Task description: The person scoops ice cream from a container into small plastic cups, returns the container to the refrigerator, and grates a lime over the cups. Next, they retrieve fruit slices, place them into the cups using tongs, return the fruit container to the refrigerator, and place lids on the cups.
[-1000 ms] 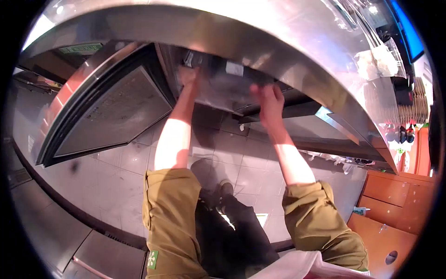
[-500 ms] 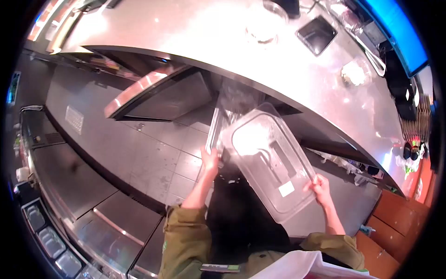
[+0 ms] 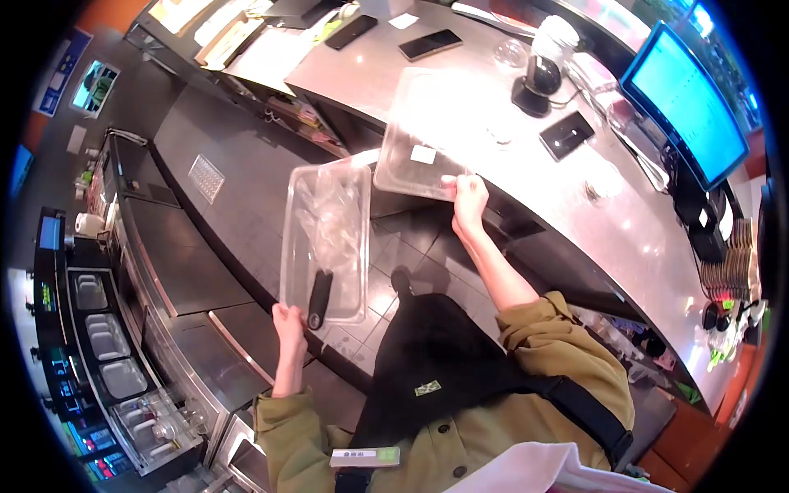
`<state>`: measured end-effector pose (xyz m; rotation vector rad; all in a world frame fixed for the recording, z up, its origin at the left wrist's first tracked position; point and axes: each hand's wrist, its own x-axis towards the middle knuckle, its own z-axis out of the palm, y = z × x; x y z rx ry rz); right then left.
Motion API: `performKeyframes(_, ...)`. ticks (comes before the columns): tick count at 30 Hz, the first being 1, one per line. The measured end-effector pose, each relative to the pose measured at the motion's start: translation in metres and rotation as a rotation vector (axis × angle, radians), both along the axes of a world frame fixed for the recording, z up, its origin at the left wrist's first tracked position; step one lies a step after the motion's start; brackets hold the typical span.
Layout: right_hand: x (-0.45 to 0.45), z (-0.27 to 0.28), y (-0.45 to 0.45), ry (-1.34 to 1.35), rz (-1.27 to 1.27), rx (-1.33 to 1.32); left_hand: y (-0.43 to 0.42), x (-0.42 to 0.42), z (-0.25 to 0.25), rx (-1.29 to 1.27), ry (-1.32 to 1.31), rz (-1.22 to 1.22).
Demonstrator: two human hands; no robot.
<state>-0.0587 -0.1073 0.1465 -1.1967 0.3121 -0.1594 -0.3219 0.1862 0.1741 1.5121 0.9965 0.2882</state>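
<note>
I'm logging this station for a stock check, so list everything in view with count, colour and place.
Tub: one, clear, in the left hand
Contents: count unclear, clear, inside the tub
Tool handle: one, black, at the tub's near end
Lid: one, clear, in the right hand
Label: one, white, on the lid
Counter: one, silver, ahead and right
Monitor: one, blue screen, right
Flat devices: at least three, black, on the counter
Pans: three, silver, far left
Smaller clutter: too small to count
Sleeves: two, olive
Hands: two, bare
</note>
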Motion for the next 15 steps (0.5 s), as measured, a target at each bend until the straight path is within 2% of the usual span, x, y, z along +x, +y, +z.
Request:
performKeyframes(2,0.030,-0.005,0.024,0.052,-0.067,-0.003,0.019,0.033,0.022,-0.036,-0.039,0.050)
performKeyframes(4,0.070,-0.051,0.036,0.052,-0.246,-0.181,0.048,0.071,0.017,-0.028,-0.121,-0.041)
performKeyframes(5,0.086,-0.060,0.040,0.061,-0.343,-0.164,0.057,0.096,0.025,-0.073,-0.133,-0.060)
performKeyframes(6,0.094,-0.052,0.033,0.064,-0.150,-0.001,0.061,0.125,0.030,-0.122,-0.143,-0.087)
performKeyframes(7,0.098,-0.028,0.034,0.118,-0.109,0.042,0.067,0.153,0.026,-0.134,-0.144,-0.125)
performKeyframes(9,0.118,-0.028,0.020,0.202,-0.012,-0.288,0.098,0.198,0.026,-0.163,-0.162,-0.164)
performKeyframes(10,0.110,0.010,0.025,0.285,-0.001,-0.539,0.113,0.209,0.024,-0.192,-0.160,-0.156)
performKeyframes(12,0.114,0.009,0.015,0.265,-0.048,-1.322,0.141,0.228,0.023,-0.230,-0.131,-0.172)
performKeyframes(13,0.116,0.007,0.025,0.186,-0.066,-1.337,0.151,0.234,0.022,-0.246,-0.107,-0.187)
performKeyframes(15,0.109,0.046,0.081,0.030,-0.098,-1.363,0.172,0.238,0.024,-0.275,-0.081,-0.189)
